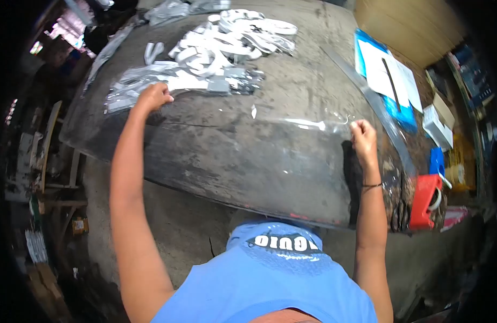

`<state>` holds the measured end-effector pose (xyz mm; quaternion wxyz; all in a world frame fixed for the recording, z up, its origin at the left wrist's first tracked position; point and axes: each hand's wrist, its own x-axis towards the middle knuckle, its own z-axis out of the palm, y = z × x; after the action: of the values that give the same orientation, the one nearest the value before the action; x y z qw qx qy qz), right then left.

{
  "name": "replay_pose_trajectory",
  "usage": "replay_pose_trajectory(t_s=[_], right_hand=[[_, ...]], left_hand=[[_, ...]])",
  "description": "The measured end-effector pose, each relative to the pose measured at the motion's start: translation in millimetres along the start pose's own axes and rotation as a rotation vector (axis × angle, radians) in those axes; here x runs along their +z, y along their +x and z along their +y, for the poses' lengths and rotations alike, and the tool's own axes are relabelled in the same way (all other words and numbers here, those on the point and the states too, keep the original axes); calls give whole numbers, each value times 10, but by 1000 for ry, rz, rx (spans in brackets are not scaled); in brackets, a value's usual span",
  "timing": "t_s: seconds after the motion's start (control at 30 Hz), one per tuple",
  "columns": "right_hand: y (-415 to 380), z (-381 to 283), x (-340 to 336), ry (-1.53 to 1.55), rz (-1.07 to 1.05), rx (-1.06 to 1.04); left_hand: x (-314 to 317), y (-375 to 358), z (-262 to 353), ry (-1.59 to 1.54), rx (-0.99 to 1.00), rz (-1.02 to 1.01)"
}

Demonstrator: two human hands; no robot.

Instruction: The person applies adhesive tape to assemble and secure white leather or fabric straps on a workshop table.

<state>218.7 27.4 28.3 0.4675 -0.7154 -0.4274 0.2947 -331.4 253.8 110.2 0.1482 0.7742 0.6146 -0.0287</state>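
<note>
Left hand (155, 98): fingers curled at the near edge of the packets (130, 86); I cannot tell from here whether it grips one.
Right hand (361, 134): I see finger and thumb pinched on the clear film (307, 124).
Film: stretches leftward from the right hand, over the bare near part of the desk (248, 161).
Packets: on the desk's left side, just nearer than the heaped white straps (210, 46).
Right edge: red dispenser (423, 202) beside scissors (401, 215).
</note>
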Motion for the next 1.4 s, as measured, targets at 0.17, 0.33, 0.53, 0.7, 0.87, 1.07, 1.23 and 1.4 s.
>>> replay_pose_trajectory(t_s=[0.17, 0.33, 0.53, 0.7, 0.87, 1.07, 1.23, 1.4], right_hand=[[34, 110, 430, -492, -5, -283], [-31, 86, 470, -436, 30, -194], [-174, 109, 483, -329, 177, -217], [-162, 191, 489, -247, 251, -180], [-127, 231, 478, -201, 224, -190], [-93, 336, 453, -139, 174, -156], [-38, 482, 443, -31, 197, -188], [46, 175, 282, 132, 95, 98]], left_hand=[[284, 164, -174, 379, 106, 708], [108, 650, 614, -217, 344, 832], [73, 1676, 969, -87, 174, 611], [142, 2259, 942, 127, -296, 51], [120, 2175, 863, 160, -250, 185], [-272, 2189, 664, -115, -33, 500], [-1055, 1941, 907, -492, 33, 924], [-1849, 1836, 1186, -775, 214, 1247]])
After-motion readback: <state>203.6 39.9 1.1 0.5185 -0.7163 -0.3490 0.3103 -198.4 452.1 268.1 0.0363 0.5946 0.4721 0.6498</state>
